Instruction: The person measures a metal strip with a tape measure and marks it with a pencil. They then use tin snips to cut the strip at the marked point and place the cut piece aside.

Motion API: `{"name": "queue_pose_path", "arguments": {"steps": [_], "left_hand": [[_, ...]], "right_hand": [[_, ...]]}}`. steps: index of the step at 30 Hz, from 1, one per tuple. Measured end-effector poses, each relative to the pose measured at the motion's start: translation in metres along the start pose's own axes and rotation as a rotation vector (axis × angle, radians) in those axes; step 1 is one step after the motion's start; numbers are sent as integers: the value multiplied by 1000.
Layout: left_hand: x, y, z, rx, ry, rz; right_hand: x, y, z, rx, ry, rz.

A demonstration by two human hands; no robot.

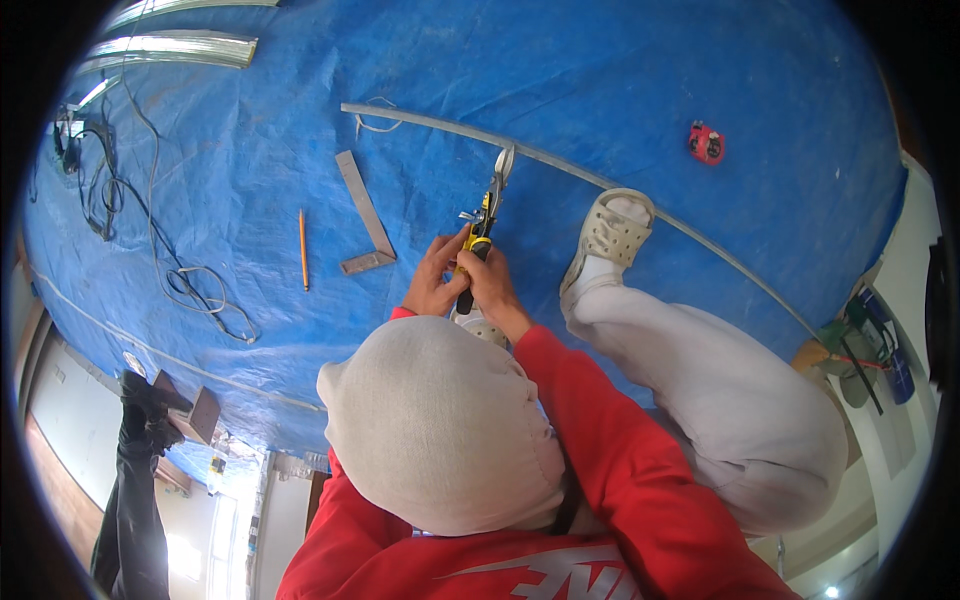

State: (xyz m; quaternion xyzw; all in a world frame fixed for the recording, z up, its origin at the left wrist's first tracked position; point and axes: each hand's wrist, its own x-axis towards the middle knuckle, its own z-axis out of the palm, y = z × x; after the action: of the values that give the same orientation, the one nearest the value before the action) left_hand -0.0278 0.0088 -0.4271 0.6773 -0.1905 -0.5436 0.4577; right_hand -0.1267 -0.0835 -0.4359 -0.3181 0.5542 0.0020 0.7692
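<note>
Yellow-and-black tin snips point away from me, their jaws up against a long, thin grey metal strip on the blue tarp. My right hand wraps around the handles from the right. Against the handles' left side, my left hand is closed, its fingertips partly hidden. A small shiny bit shows beside the snips just above my left fingers; I cannot tell what it is. Left of my hands lie a metal square and an orange pencil.
A blue tarp covers the floor. My clog-clad foot stands by the strip; a red tool lies beyond it. Cables and metal profiles are at left. Another person's dark-clothed leg is at lower left.
</note>
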Motion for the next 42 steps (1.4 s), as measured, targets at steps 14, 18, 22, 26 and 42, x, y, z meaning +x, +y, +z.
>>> {"name": "queue_pose_path", "arguments": {"steps": [14,18,22,26,42], "left_hand": [[1,-3,7,-159,23,-70],[0,-6,4,-195,14,-84],[2,-7,2,-197,-10,-68],[2,-3,3,-177,-20,-79],[9,2,-14,159,-322,-199]], "right_hand": [[1,-3,-7,-44,-17,44],[3,-4,-8,-81,-39,60],[3,-5,-5,-51,-35,27],[2,-5,-8,-73,-22,40],[6,0,1,-50,34,5]]}}
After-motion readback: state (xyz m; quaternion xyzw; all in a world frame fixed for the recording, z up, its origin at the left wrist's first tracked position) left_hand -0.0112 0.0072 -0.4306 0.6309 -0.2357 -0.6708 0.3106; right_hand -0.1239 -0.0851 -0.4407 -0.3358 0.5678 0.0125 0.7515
